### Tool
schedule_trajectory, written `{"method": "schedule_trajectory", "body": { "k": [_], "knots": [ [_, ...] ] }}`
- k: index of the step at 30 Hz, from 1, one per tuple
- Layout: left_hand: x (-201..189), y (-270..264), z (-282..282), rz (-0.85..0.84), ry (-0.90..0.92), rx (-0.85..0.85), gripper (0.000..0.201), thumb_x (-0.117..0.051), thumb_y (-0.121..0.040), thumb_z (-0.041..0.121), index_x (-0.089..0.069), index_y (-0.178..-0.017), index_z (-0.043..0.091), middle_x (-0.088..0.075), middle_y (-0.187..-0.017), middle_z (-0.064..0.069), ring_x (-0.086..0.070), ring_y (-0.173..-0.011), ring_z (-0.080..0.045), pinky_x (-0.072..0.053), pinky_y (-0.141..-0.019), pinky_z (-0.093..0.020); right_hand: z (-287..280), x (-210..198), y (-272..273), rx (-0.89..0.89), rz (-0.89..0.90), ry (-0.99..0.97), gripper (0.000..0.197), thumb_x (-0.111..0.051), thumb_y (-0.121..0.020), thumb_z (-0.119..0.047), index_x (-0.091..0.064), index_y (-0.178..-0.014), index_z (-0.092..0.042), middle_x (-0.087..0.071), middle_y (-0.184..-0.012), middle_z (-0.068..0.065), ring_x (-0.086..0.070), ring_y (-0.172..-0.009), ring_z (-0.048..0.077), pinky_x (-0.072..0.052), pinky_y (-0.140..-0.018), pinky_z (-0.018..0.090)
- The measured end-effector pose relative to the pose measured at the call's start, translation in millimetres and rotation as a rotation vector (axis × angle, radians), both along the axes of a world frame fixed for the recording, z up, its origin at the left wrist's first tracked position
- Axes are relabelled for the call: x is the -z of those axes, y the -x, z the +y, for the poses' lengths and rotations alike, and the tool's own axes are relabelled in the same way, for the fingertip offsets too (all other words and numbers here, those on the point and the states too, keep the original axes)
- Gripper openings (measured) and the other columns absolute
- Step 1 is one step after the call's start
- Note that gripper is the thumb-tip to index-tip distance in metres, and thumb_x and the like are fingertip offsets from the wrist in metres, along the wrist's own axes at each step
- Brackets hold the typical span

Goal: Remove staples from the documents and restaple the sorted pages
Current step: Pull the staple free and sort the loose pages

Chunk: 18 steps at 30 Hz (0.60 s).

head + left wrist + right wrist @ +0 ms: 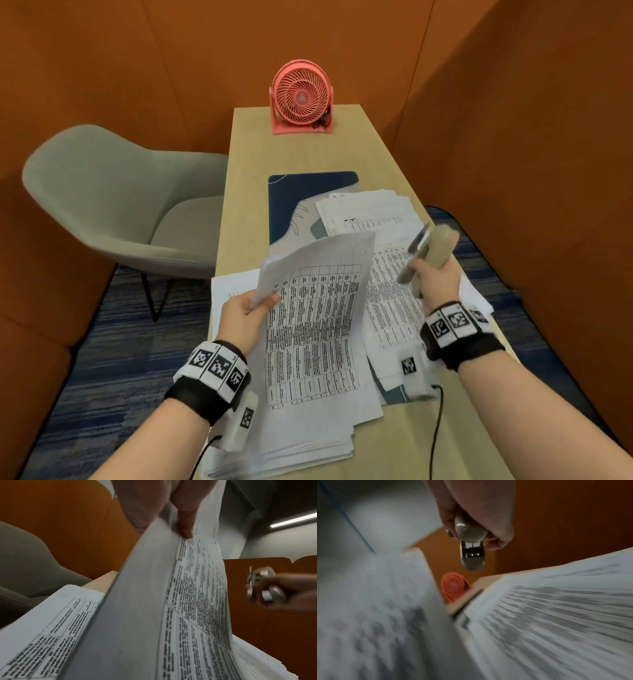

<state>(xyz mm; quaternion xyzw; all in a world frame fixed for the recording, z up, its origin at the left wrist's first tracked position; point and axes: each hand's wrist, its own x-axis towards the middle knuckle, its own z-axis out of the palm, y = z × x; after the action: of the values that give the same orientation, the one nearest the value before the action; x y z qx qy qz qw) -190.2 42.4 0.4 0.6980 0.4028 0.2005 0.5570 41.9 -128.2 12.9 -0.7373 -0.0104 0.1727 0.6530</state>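
Note:
My left hand [246, 310] pinches the left edge of a set of printed table pages [315, 329], thumb on top, and lifts its far end off the desk. The left wrist view shows the thumb [186, 524] pressed on the raised pages [192, 601]. My right hand [436, 281] grips a beige stapler [424, 255] in the air to the right of the raised pages, its metal nose pointing up and away. In the right wrist view the stapler [471, 547] points away from the palm, blurred. More printed sheets [390, 294] lie under and beside the held set.
A narrow wooden desk [253, 164] holds a dark blue folder [301, 198], a fanned paper pile [370, 212] at the back right and a thick stack [301, 442] near me. A pink fan [302, 97] stands at the far end. A grey chair [113, 205] sits left; orange walls enclose the booth.

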Motion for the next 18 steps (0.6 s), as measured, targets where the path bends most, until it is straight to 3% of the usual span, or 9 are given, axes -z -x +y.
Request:
{"method": "schedule_trajectory", "body": {
  "k": [3,6,9,11,13,15,18],
  "knots": [
    [-0.4,-0.4,-0.7,-0.034,0.008,0.01,0.031,-0.063,-0.086,0.021,-0.045,-0.064,0.007,-0.031,-0.055,-0.007,-0.031,-0.055,-0.016,-0.025,-0.052,-0.026,21.4,-64.0,14.0,0.011,-0.012,-0.414,0.014,-0.057,-0.089,-0.005,-0.053,-0.097,-0.016,-0.062,-0.094,-0.001,-0.062,-0.078,0.008,-0.05,-0.072,0.025],
    [-3.0,-1.7,-4.8,-0.06,0.01,0.013,0.03,-0.063,-0.086,0.017,-0.047,-0.064,0.006,-0.035,-0.056,-0.008,-0.034,-0.056,-0.015,-0.031,-0.05,-0.021,39.8,-94.0,28.8,-0.126,-0.131,-0.54,0.011,-0.056,-0.091,-0.012,-0.055,-0.098,-0.02,-0.063,-0.097,-0.003,-0.061,-0.091,0.01,-0.05,-0.088,0.029],
    [-6.2,-2.4,-8.2,-0.086,0.001,0.007,0.036,-0.063,-0.086,0.013,-0.042,-0.057,0.009,-0.031,-0.051,-0.003,-0.029,-0.051,-0.015,-0.027,-0.041,-0.011,56.0,-86.2,41.3,-0.248,-0.25,-0.409,0.016,-0.065,-0.086,-0.022,-0.058,-0.098,-0.015,-0.064,-0.091,0.0,-0.061,-0.085,0.013,-0.05,-0.079,0.027],
    [-7.4,-1.6,-9.6,-0.095,-0.004,0.009,0.04,-0.064,-0.085,0.013,-0.038,-0.055,0.01,-0.028,-0.049,0.0,-0.027,-0.049,-0.014,-0.025,-0.04,-0.012,61.8,-77.0,45.1,-0.258,-0.293,-0.294,0.053,-0.074,-0.071,-0.044,-0.058,-0.105,-0.007,-0.066,-0.096,0.008,-0.063,-0.088,0.022,-0.051,-0.079,0.034],
    [-9.5,0.2,-10.1,-0.097,-0.011,0.013,0.04,-0.064,-0.085,0.013,-0.039,-0.054,0.011,-0.029,-0.048,0.002,-0.028,-0.048,-0.013,-0.024,-0.042,-0.013,63.1,-70.5,45.3,-0.241,-0.3,-0.223,0.079,-0.073,-0.056,-0.06,-0.056,-0.111,-0.006,-0.067,-0.103,0.013,-0.064,-0.094,0.027,-0.052,-0.084,0.04],
    [-9.2,2.5,-9.1,-0.101,-0.001,0.016,0.039,-0.064,-0.085,0.014,-0.041,-0.054,0.011,-0.032,-0.049,0.001,-0.03,-0.048,-0.013,-0.027,-0.043,-0.013,60.5,-65.9,40.3,-0.238,-0.298,-0.168,0.085,-0.07,-0.053,-0.066,-0.056,-0.112,-0.006,-0.066,-0.104,0.014,-0.063,-0.095,0.028,-0.052,-0.087,0.045],
    [-9.0,5.2,-7.9,-0.106,0.034,0.043,0.029,-0.065,-0.084,0.019,-0.056,-0.064,0.0,-0.043,-0.061,-0.011,-0.04,-0.062,-0.017,-0.033,-0.058,-0.024,54.7,-65.6,34.5,-0.247,-0.313,-0.111,0.072,-0.067,-0.06,-0.063,-0.062,-0.11,-0.011,-0.068,-0.101,0.008,-0.063,-0.095,0.024,-0.052,-0.088,0.045]
  ]
}}
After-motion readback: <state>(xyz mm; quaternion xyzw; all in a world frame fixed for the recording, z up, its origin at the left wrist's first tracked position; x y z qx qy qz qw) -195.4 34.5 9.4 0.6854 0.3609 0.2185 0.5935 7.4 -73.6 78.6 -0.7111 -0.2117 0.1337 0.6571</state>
